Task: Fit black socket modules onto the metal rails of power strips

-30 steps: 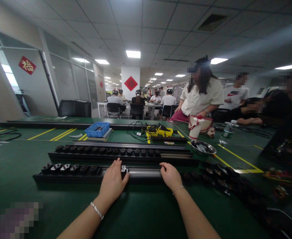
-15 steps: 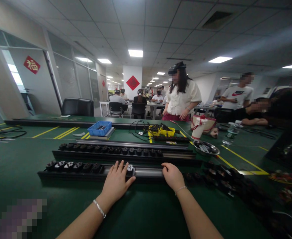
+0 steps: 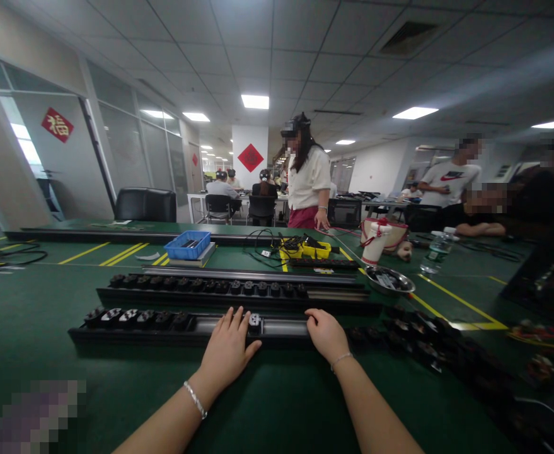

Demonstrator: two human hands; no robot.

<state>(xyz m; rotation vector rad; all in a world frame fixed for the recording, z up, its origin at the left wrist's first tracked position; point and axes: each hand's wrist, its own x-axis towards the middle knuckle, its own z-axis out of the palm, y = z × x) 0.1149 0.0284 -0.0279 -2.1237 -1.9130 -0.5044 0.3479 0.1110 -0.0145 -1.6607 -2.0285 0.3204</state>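
Two bare hands [image 3: 228, 345] show, with two bracelets [image 3: 195, 400], one to each wrist. The near black channel [image 3: 283, 328] carries seven socket modules [image 3: 129, 317]: six grouped at its left end and one beside the left hand. The black channel behind it [image 3: 336, 294] carries about fifteen more in one row. The loose dark parts [image 3: 423, 331] on the right are too blurred to count. Also on the table are one blue basket [image 3: 186, 251], one metal bowl [image 3: 409, 291], one white tumbler [image 3: 375, 243] and at least one water bottle [image 3: 433, 255]. Beyond are one black leather chair [image 3: 145, 205] and three red diamond signs [image 3: 251, 157].
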